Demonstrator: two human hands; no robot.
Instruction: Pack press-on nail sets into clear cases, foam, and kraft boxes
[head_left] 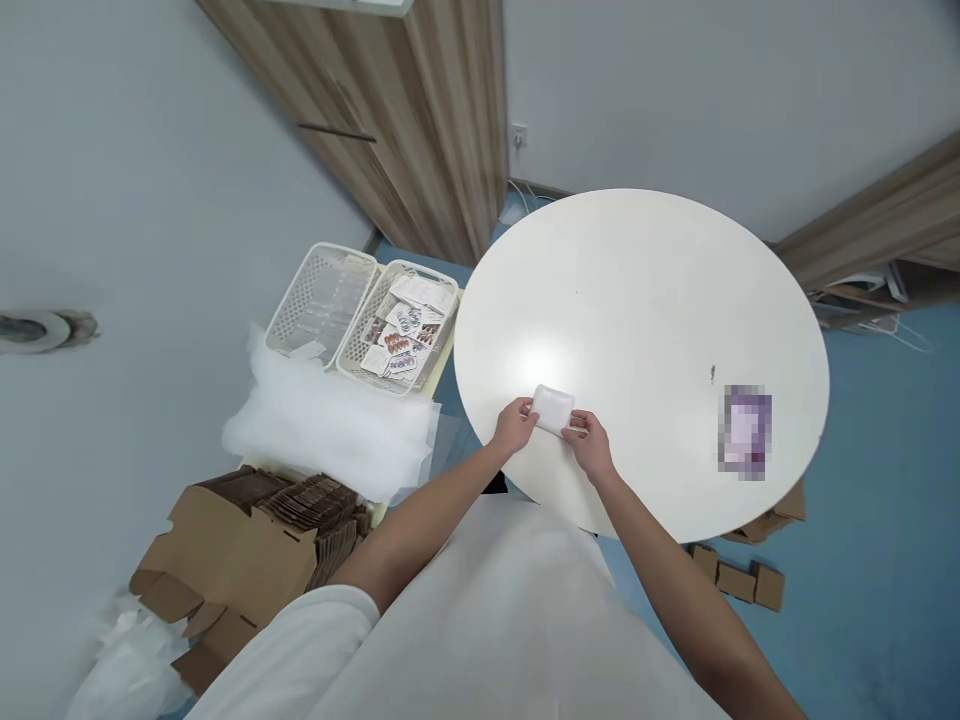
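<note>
A small white padded packet (554, 409), seemingly wrapped in thin foam, is at the near left edge of the round white table (645, 300). My left hand (516, 424) grips its left side, fingers and thumb closed on the edge. At the lower right corner of the packet, my right hand (590, 441) pinches it between thumb and fingers. Whatever is inside the wrapping is hidden.
Left of the table stand a white basket (451, 300) of printed cards and another basket (281, 318) of clear plastic pieces. Nearer lie white foam sheets (330, 425) and folded brown cardboard boxes (225, 545). A blurred purple item (745, 432) lies on the table's right; small boxes (736, 582) sit below.
</note>
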